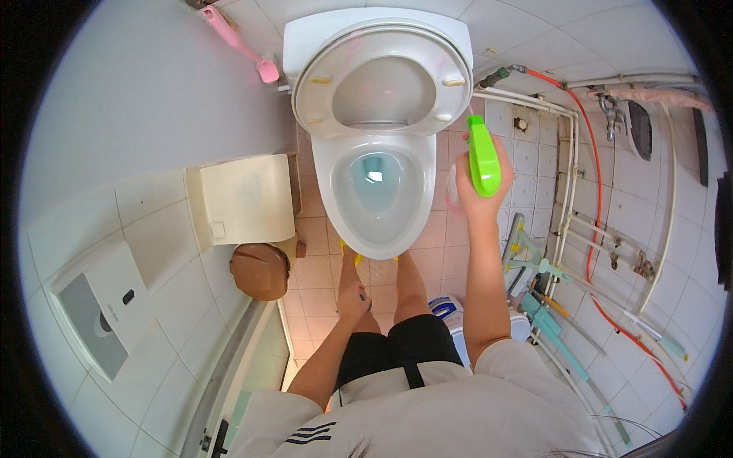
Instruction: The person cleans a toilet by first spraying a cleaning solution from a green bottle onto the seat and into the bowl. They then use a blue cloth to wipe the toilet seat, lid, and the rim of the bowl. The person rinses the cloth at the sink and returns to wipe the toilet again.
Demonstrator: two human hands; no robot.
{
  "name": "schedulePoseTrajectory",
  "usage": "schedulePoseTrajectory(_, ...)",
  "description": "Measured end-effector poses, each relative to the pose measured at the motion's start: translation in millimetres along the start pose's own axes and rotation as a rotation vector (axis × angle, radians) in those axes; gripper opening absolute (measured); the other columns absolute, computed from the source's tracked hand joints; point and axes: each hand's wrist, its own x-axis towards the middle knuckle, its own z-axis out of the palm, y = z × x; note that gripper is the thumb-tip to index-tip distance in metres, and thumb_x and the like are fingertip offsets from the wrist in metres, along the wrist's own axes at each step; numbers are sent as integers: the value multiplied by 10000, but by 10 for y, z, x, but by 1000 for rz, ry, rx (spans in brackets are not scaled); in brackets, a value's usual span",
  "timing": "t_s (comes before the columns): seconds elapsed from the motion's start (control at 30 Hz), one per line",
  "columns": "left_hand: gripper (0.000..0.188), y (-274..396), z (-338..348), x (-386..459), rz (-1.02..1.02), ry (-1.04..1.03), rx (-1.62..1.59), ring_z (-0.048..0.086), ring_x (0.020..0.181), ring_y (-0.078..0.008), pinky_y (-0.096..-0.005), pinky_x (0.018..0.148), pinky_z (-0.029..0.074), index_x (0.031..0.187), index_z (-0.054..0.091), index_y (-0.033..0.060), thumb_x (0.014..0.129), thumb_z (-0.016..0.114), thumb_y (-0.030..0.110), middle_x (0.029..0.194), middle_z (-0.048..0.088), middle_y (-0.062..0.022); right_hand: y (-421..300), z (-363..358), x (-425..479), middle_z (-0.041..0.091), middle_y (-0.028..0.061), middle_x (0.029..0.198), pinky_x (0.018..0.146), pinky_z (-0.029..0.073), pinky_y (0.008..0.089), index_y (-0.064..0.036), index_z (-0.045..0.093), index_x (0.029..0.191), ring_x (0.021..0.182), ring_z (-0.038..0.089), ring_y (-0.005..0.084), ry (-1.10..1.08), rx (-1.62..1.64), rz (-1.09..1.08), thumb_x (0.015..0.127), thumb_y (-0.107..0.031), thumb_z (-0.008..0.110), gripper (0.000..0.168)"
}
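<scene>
My right hand [497,182] is closed around a spray bottle with a bright green trigger head [484,163], right of the toilet bowl. Its nozzle points away from me, near the right side of the raised toilet seat [312,106], and a pale streak shows just beyond it. Pinkish marks lie on the seat's underside. Bluish water [372,186] stands in the white toilet bowl [378,243]. Low before my left leg is my left hand [351,300], its fingers curled. Something small and dark shows at the fingers; whether the hand grips it is unclear.
At left are a cream wall box [246,197], a brown-lidded bin [260,272] and a wall dispenser [97,309]. A pink brush [243,48] hangs near the tank. Along the right wall run pipes [572,166], an orange hose [595,149] and long-handled cleaning tools [541,318].
</scene>
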Motion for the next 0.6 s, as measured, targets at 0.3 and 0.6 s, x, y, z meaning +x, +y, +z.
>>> schedulePoseTrajectory(0.3,289,40,5,-7,35,3,-16,633,794,-303,-410,700,497,948,602,98,695,708,190,815,654,-113,442,-50,-180,631,129,785,671,488,322,-6,604,996,696,620,228,18,-65,66,655,-24,667,346)
schedulePoseTrajectory(0.6,266,23,-58,-12,19,-20,6,633,813,-303,-410,705,500,943,591,102,704,687,171,831,657,-113,837,-64,-705,639,128,812,673,485,340,-48,622,1015,726,629,253,-50,-117,216,671,-36,653,345)
